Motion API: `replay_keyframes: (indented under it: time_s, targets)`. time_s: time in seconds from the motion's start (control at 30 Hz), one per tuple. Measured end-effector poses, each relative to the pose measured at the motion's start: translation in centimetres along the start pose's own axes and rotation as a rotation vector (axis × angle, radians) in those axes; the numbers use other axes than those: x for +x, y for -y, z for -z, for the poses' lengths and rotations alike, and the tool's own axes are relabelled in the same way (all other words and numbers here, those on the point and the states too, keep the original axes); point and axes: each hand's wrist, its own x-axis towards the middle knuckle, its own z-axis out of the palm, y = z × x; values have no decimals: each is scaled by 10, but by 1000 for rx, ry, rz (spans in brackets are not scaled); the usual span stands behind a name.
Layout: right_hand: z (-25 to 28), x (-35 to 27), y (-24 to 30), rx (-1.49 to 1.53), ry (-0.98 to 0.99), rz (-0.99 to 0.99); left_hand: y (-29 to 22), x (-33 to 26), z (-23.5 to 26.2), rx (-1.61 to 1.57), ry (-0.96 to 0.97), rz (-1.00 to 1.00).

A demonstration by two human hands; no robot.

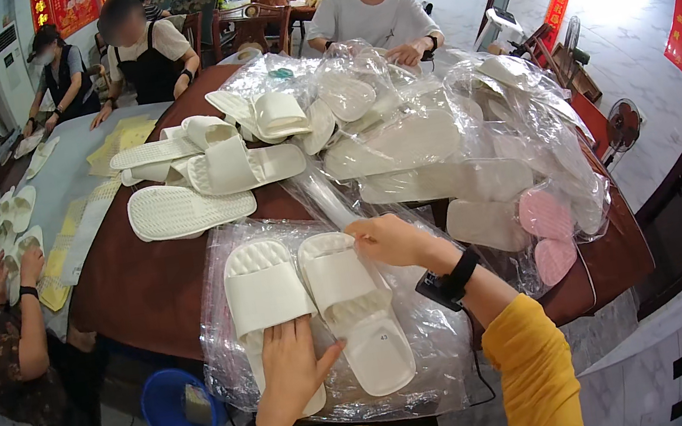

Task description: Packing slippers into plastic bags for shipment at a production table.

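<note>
A pair of white slippers lies side by side on a stack of clear plastic bags (pixel 433 358) at the table's near edge. My left hand (pixel 290 370) rests on the left slipper (pixel 264 286), fingers stretched toward its strap and thumb spread; the fingertips are partly hidden under the strap. Beside the toe of the right slipper (pixel 372 358), my right hand (pixel 394 240) is closed, pinching a clear plastic bag (pixel 325 198) that runs away from me; its fingertips are partly hidden. The right slipper's footbed shows a small printed mark.
Loose white slippers (pixel 190 207) lie beyond my pair, left of a big heap of bagged slippers (pixel 400 138). Pink bagged slippers (pixel 546 213) are at the right. A blue bin (pixel 177 405) stands below. Co-workers sit left and across, one person (pixel 377 13) behind the heap.
</note>
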Motion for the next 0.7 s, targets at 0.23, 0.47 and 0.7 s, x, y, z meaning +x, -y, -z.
replay_keyframes:
  time_s: [0.23, 0.47, 0.7]
  targets:
    - [4, -30, 17, -18, -236, 335, 2, 1, 5, -46, 49, -26]
    - [34, -24, 1, 68, -308, 181, -7, 4, -5, 6, -55, 41]
    - [8, 19, -15, -61, -153, -55, -12, 7, -11, 55, -98, 29]
